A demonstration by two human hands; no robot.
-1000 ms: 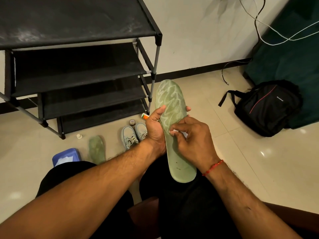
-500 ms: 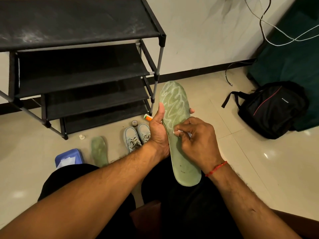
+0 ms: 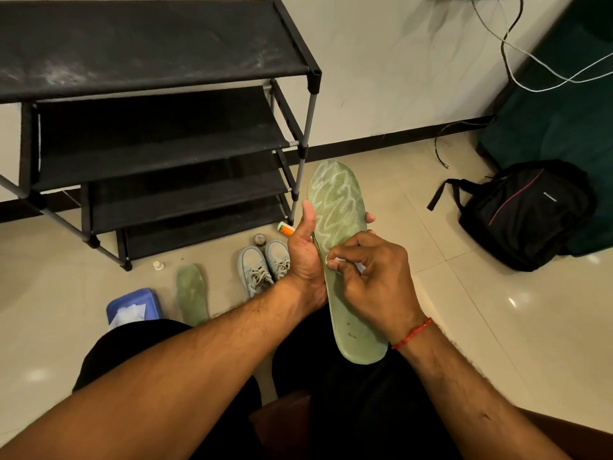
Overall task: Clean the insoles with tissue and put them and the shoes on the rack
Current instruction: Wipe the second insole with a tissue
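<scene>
**Soft indoor light, wide-angle bend**

We see even, dim-warm light; bright glare spots dot the glossy floor [image 3: 497, 260] at right and near left. The rack [image 3: 159, 54] bows at the edges. Focus is sharp throughout, and shadows are soft.

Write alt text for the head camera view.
Seated person's left hand holds a green insole upright while the right hand rubs it with white tissue. On the floor beyond: a second insole, pale shoes, blue tissue box and bare black rack.
</scene>
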